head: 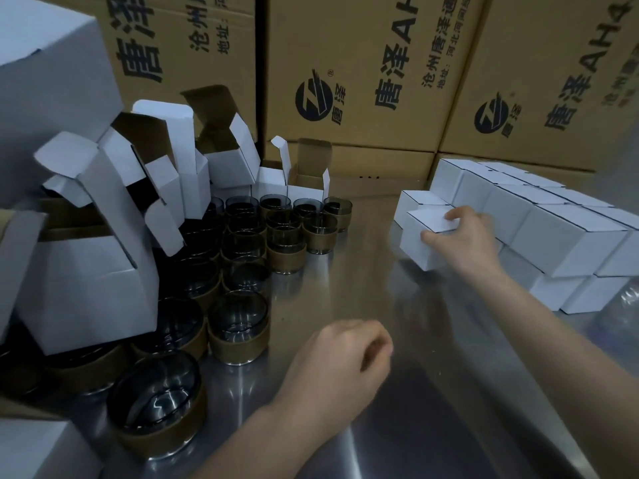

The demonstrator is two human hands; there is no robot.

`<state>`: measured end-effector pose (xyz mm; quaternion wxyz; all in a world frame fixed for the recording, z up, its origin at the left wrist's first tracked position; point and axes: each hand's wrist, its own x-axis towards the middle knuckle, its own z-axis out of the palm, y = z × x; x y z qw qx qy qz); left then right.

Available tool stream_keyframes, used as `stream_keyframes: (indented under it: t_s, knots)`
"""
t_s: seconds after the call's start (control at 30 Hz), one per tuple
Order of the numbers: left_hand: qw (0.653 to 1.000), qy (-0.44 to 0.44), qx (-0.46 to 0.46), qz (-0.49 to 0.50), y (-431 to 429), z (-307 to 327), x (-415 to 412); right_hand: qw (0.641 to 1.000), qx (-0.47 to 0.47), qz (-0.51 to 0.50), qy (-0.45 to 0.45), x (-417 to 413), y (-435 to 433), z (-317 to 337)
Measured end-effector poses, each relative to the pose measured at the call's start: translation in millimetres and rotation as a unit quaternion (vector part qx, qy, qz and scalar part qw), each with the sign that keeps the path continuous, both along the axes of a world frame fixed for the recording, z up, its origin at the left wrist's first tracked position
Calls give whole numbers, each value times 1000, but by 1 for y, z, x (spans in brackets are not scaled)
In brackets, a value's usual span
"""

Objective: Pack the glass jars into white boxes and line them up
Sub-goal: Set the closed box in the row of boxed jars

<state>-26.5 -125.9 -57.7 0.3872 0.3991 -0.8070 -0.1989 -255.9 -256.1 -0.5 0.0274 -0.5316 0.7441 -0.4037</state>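
- Now gripping a closed white box with the right hand, thumb on the near face and fingers over the lid, probably to press it flush against the stack of packed boxes and lengthen the row
- Hovering over the steel table with the left hand, loosely curled and empty, likely free to fetch another jar
- Crowded at the left, the glass jars, dark with brown bands, just beside the open white boxes, flaps up, seemingly for a short reach from jar to box
- Behind, on the brown cartons, readable: "唐泽AH", "沧州唐泽", "地址:河北", plus a round logo marked "唐泽"; remainder cut off or blurred
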Motion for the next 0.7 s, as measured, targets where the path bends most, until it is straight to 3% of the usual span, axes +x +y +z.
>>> stream_keyframes:
  t_s: [0.17,0.37,0.7]
  knots:
    - [997,-36,-17,-64,3,2,-1,999,17,-43,28,-11,-25,-6]
    - [997,-38,-11,-70,3,4,1,995,13,-75,57,-14,-41,-13]
    - [996,-48,-9,-70,3,4,2,967,68,-127,212,-15,-42,-14]
